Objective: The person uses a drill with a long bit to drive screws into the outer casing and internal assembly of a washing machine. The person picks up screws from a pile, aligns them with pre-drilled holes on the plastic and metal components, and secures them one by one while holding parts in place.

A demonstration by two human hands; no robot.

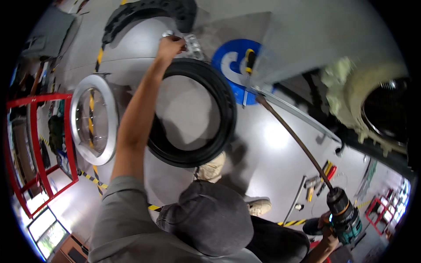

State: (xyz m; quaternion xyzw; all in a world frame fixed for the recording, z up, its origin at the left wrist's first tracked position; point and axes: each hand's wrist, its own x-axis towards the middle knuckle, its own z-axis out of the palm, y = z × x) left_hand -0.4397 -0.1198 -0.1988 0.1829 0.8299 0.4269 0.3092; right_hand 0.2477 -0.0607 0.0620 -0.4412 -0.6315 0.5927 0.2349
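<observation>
My left hand [172,46] is stretched out to the far side, its fingers closed in a pinch beside a clear plastic tray or bag [193,47]. Whatever they may hold is too small to tell. Below that arm lies a thick black rubber ring [228,111] on the grey floor. At the lower right, my right hand [328,232] grips a teal and black cordless drill [344,215]. From its chuck a long brown rod [294,135] points up and left, its end near the edge of a grey machine housing [320,35].
A silver-rimmed round glass door [112,118] and a red metal frame [31,140] stand left. A dark curved block [144,8] lies far off. On a blue floor disc [221,52] rests a yellow-black screwdriver [250,63]. Hand tools [326,168] lie right, below the machine's round opening [388,107].
</observation>
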